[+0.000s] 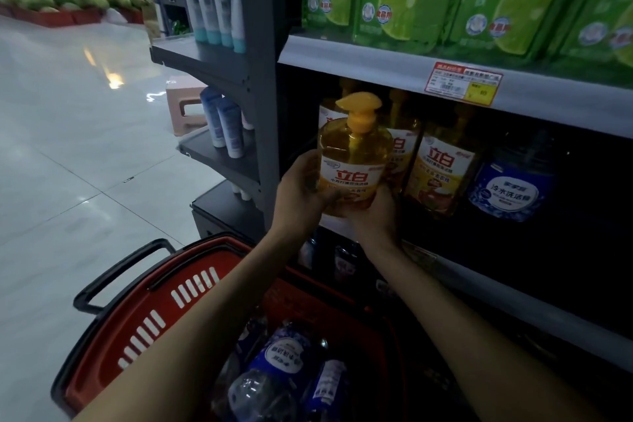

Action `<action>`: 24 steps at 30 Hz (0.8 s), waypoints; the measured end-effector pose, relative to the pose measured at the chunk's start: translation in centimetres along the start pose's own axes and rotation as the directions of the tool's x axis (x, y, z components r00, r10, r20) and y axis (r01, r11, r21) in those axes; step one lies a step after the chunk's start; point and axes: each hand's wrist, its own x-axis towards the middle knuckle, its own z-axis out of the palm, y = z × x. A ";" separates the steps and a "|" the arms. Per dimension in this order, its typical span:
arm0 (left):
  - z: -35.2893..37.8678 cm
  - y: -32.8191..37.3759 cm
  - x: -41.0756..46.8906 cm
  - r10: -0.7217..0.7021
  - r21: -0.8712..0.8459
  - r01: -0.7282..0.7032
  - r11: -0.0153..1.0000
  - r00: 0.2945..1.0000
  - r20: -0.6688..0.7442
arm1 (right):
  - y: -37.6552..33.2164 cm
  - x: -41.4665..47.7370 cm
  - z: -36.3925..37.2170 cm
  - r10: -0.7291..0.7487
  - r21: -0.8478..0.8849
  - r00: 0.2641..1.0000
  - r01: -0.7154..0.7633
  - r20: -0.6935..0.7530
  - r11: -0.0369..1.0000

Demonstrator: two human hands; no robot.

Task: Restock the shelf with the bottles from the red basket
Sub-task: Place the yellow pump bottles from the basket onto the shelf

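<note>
Yellow bottle held up at the shelf front.

Red basket (150, 325) sits near left, blue bottles (274, 370) inside; left hand (301, 192) and right hand (373, 212) both grip the upright yellow bottle (352, 161) just before the shelf (513, 305), matching bottles (442, 168) to its right.

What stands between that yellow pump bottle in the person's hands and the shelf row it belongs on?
Nothing visible. The yellow pump bottle, held in the left hand and right hand, sits directly before matching yellow bottles on the shelf.
</note>
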 end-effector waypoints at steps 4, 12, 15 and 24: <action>0.6 -0.8 1.1 0.044 -0.043 -0.045 0.998 0.999 -0.021 | 0.6 1.3 1.0 -0.029 0.013 0.998 0.030 -0.060 0.999; 0.2 -1.5 3.4 0.097 -0.009 -0.097 0.995 0.995 0.003 | 2.3 3.1 2.6 -0.084 -0.010 0.993 0.084 -0.079 0.996; 0.2 -2.1 3.8 0.056 0.000 -0.056 0.998 0.998 0.017 | 2.9 3.3 2.9 -0.078 -0.031 0.992 0.075 -0.096 0.997; 0.7 -3.5 4.5 -0.063 -0.002 0.063 0.998 0.996 -0.065 | 2.6 3.3 3.2 -0.041 -0.054 0.994 0.035 -0.106 0.998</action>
